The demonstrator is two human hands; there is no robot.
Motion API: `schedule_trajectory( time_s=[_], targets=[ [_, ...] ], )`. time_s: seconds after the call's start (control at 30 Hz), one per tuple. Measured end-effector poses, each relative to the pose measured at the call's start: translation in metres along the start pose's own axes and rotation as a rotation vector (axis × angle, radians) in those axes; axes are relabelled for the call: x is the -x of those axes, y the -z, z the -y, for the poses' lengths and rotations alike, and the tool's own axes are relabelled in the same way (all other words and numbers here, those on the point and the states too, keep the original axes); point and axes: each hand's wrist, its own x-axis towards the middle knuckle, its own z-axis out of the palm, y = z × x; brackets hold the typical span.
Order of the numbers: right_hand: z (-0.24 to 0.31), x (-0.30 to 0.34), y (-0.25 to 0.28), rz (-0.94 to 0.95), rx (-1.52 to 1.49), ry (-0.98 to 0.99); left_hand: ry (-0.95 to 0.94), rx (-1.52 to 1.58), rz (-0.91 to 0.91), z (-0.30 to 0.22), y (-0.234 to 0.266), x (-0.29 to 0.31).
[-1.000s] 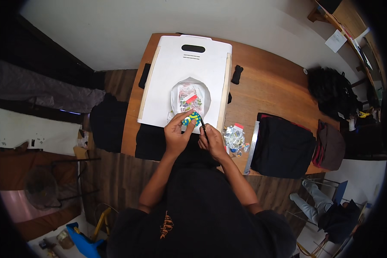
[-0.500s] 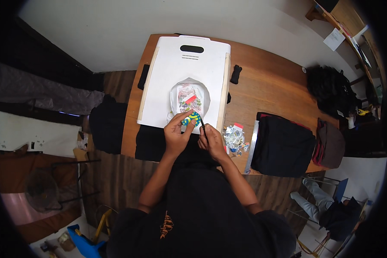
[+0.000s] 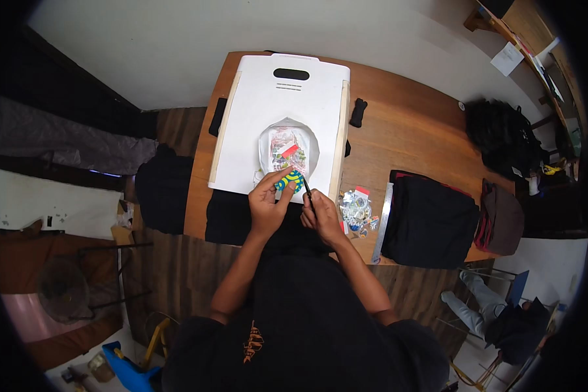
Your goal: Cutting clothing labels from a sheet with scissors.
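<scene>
Between the thumb and fingers of my left hand (image 3: 266, 204) is a small round piece (image 3: 286, 183) with a blue, green and yellow pattern. My right hand (image 3: 323, 217) grips a slim dark tool (image 3: 308, 188) like a pen or tweezers; its exact kind is too small to tell. The tip meets or nearly meets the right edge of the round piece. Both hands are over the near edge of a white panel (image 3: 238, 140) with wooden side strips. Just beyond my fingers, a round opening (image 3: 316, 147) in the panel shows printed pieces and a red label (image 3: 289, 151) inside.
Right of the panel lie a clear bag of small printed pieces (image 3: 356, 208), a metal ruler (image 3: 383, 225) and folded black cloth (image 3: 431, 219). A brown folded cloth (image 3: 502, 219) and black backpack (image 3: 503, 137) are farther right. Another person (image 3: 519, 330) sits at lower right.
The round piece has turned and tilted slightly in my left fingers. The dark tool's tip has shifted a little against its edge. Both arms stay nearly where they were.
</scene>
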Motion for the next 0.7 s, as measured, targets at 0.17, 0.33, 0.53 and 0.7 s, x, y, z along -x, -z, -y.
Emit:
schedule_trajectory(
  time_s=[0.17,0.33,0.53,0.7],
  targets=[
    [-0.0013,-0.0011,0.0001,-0.004,0.010,0.003,0.010,-0.001,0.015,0.0006,0.0015,0.0009],
    [0.0000,-0.0014,-0.0001,-0.014,0.019,-0.006,0.025,0.011,0.010,0.0023,0.0010,0.0021],
    [-0.0013,-0.0014,0.0001,-0.014,0.014,0.008,0.033,-0.001,0.007,0.0024,0.0012,0.0017],
    [0.0001,-0.0002,0.0004,-0.009,0.013,0.010,0.020,0.016,-0.018,-0.0010,-0.0011,0.0003]
  ],
)
